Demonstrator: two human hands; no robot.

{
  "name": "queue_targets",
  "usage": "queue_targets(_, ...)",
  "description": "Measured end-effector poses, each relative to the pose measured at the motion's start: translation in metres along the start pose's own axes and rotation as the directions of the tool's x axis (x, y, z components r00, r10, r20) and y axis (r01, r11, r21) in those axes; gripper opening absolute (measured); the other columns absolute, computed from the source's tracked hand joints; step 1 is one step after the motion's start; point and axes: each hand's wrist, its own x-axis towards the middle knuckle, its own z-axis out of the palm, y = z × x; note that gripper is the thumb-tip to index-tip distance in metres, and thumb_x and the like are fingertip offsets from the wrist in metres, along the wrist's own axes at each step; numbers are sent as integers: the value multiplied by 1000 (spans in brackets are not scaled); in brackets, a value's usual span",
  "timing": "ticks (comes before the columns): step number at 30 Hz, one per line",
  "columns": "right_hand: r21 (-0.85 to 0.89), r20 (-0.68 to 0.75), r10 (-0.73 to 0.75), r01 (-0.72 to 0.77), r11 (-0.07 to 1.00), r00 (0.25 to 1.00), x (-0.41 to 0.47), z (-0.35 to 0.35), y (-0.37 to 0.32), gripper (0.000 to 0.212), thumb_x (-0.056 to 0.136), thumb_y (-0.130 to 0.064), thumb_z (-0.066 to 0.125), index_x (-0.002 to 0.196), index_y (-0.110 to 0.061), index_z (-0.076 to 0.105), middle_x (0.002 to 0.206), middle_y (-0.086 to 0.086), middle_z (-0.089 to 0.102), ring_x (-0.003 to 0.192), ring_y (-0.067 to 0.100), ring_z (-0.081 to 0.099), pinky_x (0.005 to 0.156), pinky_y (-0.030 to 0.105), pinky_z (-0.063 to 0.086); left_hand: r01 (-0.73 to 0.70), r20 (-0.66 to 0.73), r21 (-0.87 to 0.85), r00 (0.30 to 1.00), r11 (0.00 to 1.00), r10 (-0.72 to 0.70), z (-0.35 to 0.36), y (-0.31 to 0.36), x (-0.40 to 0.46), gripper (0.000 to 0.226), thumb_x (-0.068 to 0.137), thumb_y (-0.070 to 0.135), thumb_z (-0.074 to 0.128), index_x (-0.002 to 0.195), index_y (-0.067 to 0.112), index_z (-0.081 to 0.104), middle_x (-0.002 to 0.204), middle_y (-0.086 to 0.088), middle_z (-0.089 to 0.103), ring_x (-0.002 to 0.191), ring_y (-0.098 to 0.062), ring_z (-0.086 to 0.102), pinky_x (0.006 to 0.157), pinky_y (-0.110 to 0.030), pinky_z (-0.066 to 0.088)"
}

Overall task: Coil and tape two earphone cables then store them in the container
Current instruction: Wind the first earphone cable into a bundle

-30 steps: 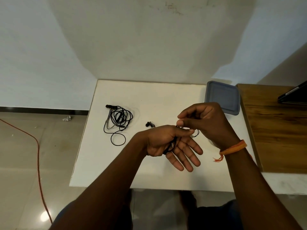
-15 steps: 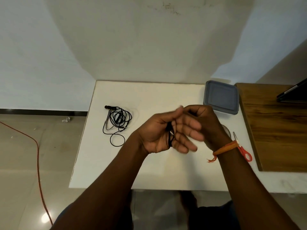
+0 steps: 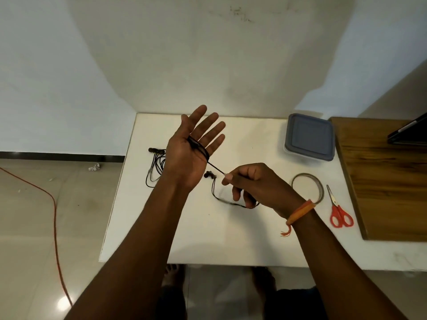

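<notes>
Container (image 3: 309, 137): square, grey lid shut, contents hidden, counter (image 3: 242, 239) far right | Earphone cable (image 3: 198, 147): thin, black, looped round flat-fingered left hand (image 3: 191, 155), right hand (image 3: 251, 185) pinched its strand | Second earphone cable (image 3: 154, 167): tangled, counter left

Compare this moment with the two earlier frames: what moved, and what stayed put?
The left hand rose and opened flat, palm up, cable loops across it. The right hand drew away toward the person, pinching the cable taut. The second earphone, lidded container, tape roll and scissors stayed put.
</notes>
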Motion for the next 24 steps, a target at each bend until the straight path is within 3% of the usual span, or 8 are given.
queue_targets(3, -29, 11, -9, 9, 1000, 1000, -3, -9, -4, 20, 93, -30, 60, 96, -15, 73, 66, 4, 68, 46, 13, 54, 49, 20, 45, -40, -121, 313, 989, 949, 82, -4, -5, 4, 43, 105, 36, 34, 131, 9, 56, 127, -10, 64, 113, -25, 65, 103, -46, 48)
queue_targets(6, -49, 10, -25, 25, 998, 1000, -8, -20, -10, 13, 90, -25, 65, 93, -15, 74, 62, 1, 67, 49, 13, 57, 51, 21, 47, -55, -107, 655, 981, 754, 165, -1, -15, -1, 39, 105, 35, 35, 120, 11, 63, 116, -4, 69, 102, -19, 69, 96, -43, 52)
queue_targets(10, 43, -36, -84, 86, 995, 996, -12, -29, -16, 10, 88, -17, 68, 93, -12, 74, 62, 7, 66, 53, 19, 60, 53, 24, 50, 8, -36, 733, 999, 681, 26, 8, -24, -9, 46, 105, 35, 35, 111, 1, 64, 103, -13, 71, 71, -25, 73, 62, -32, 59)
queue_targets(13, 70, -86, -150, 156, 985, 985, -14, -33, -18, 10, 89, -13, 66, 92, -10, 74, 62, 8, 64, 53, 20, 59, 53, 24, 48, 68, 34, 796, 987, 602, -156, 15, -30, -15, 54, 104, 43, 31, 105, 1, 66, 95, -15, 71, 68, -33, 72, 62, -40, 60)
queue_targets(16, 47, -150, -190, 198, 979, 970, -14, -36, -16, 11, 90, -11, 63, 88, -9, 74, 60, 7, 64, 53, 19, 58, 52, 24, 47, 172, 110, 804, 898, 569, -427, 22, -33, -23, 74, 100, 58, 18, 102, 2, 67, 92, -6, 74, 74, -39, 72, 63, -37, 59)
queue_targets(20, 14, -207, -240, 249, 968, 948, -15, -40, -14, 8, 89, -12, 66, 89, -9, 74, 65, 5, 69, 54, 13, 60, 50, 20, 45, 326, 166, 782, 712, 531, -682, 28, -29, -27, 99, 82, 78, 2, 105, 8, 68, 106, -18, 71, 83, -40, 71, 66, -35, 57)
queue_targets(24, 24, -256, -281, 297, 955, 925, -15, -42, -11, 5, 83, -10, 72, 87, -8, 74, 65, -2, 69, 53, 3, 58, 49, 16, 43, 327, 254, 789, 597, 520, -761, 27, -25, -28, 72, 94, 60, 30, 113, -1, 64, 110, -22, 70, 87, -39, 70, 63, -31, 57)
